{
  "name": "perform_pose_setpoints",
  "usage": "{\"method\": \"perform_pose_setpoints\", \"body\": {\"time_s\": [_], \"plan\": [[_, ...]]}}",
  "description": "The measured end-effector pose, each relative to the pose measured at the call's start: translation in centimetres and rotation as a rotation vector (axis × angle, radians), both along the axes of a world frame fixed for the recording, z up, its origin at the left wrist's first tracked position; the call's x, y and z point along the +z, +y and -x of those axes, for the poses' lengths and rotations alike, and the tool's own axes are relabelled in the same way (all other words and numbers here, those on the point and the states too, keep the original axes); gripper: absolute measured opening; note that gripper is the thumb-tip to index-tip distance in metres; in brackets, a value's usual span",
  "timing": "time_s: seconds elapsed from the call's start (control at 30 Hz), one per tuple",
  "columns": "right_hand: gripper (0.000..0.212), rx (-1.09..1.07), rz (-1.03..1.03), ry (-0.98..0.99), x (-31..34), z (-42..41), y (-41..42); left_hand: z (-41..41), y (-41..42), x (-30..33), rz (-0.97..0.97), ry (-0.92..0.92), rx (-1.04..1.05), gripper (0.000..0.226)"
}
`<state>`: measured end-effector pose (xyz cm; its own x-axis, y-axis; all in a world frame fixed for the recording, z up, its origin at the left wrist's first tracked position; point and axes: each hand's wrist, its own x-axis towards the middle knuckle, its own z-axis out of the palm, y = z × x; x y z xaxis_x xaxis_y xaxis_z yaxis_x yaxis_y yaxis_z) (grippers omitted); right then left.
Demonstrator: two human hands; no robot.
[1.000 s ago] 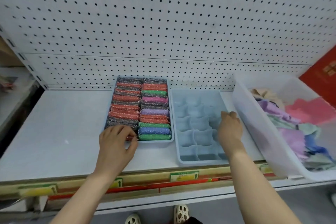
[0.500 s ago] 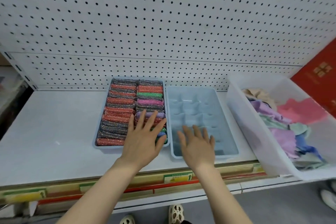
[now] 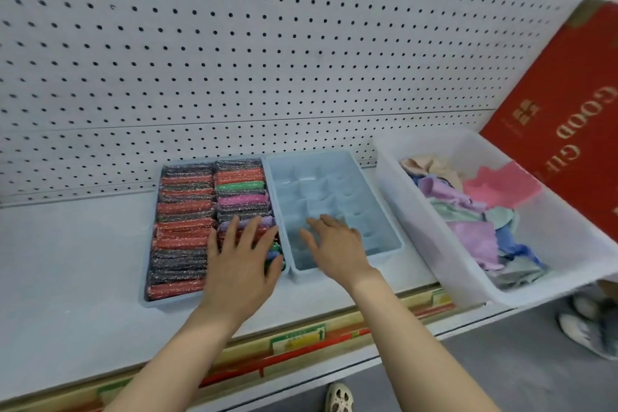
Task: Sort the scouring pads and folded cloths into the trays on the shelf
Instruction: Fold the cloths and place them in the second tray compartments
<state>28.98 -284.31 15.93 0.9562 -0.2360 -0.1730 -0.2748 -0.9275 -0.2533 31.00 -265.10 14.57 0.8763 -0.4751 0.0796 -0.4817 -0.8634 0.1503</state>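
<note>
White pegboard (image 3: 267, 43) backs the shelf (image 3: 73, 264). Left hand (image 3: 239, 264) lies flat, fingers spread, on scouring pads (image 3: 184, 227); right hand (image 3: 334, 247), spread, hovers over the empty divided tray (image 3: 378, 191). Cloths (image 3: 475, 221) wait at three o'clock in the clear bin (image 3: 421, 221); fetching one seems next.

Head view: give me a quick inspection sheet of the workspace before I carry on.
Surface: grey shelf, bare at left.
Job's things: pad tray packed with scouring pads; divided tray empty; cloths loose in clear bin.
Clutter: nothing seen.
Grippers: left hand flat on pads; right hand open over divided tray; whether it touches, cannot tell.
Cables: nothing seen.
Surroundings: pegboard, red box, shoes on floor.
</note>
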Motion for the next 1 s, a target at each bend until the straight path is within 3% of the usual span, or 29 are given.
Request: {"method": "perform_pose_setpoints", "body": {"time_s": [0.13, 0.23, 0.37, 0.5, 0.57, 0.67, 0.77, 0.83, 0.9, 0.97, 1.0], "plan": [[0.043, -0.011, -0.139, -0.217, 4.3, -0.8, -5.5, -0.9, -3.2, 1.8, 0.148, -0.084, -0.014, 0.051], [0.039, -0.168, -0.086, -0.424, 7.4, -1.5, -13.2, -2.3, -8.2, 3.5, 0.245, -0.160, -0.102, 0.052], [0.031, -0.327, 0.113, -0.202, 6.6, -1.6, -24.9, -3.8, -15.8, 4.4, 0.324, -0.170, -0.120, 0.046], [0.032, -0.227, 0.154, 0.031, 3.0, -1.7, -31.4, -4.7, -22.8, 5.5, 0.333, -0.118, -0.106, 0.036], [0.016, -0.204, 0.075, 0.018, 3.9, -2.4, -32.7, -5.0, -25.4, 6.4, 0.340, -0.062, -0.114, 0.038], [0.042, -0.195, -0.156, -0.170, 7.8, -3.8, -33.7, -5.5, -28.2, 7.8, 0.360, -0.008, -0.148, 0.042], [0.048, -0.157, -0.426, -0.253, 12.4, -4.7, -33.0, -5.4, -30.7, 10.2, 0.433, 0.110, -0.173, 0.051], [0.050, -0.181, -0.591, -0.289, 14.5, -5.4, -32.6, -5.3, -32.0, 11.9, 0.599, 0.327, -0.154, 0.052], [0.050, -0.193, -0.627, -0.325, 15.7, -5.6, -32.1, -5.4, -32.7, 13.1, 0.843, 0.476, -0.095, 0.037], [0.051, -0.204, -0.645, -0.350, 16.3, -5.3, -31.6, -5.9, -32.9, 13.7, 0.991, 0.446, -0.021, 0.029], [0.050, -0.210, -0.670, -0.370, 16.5, -5.1, -31.4, -6.1, -32.7, 13.9, 0.992, 0.442, -0.006, 0.035]]}}
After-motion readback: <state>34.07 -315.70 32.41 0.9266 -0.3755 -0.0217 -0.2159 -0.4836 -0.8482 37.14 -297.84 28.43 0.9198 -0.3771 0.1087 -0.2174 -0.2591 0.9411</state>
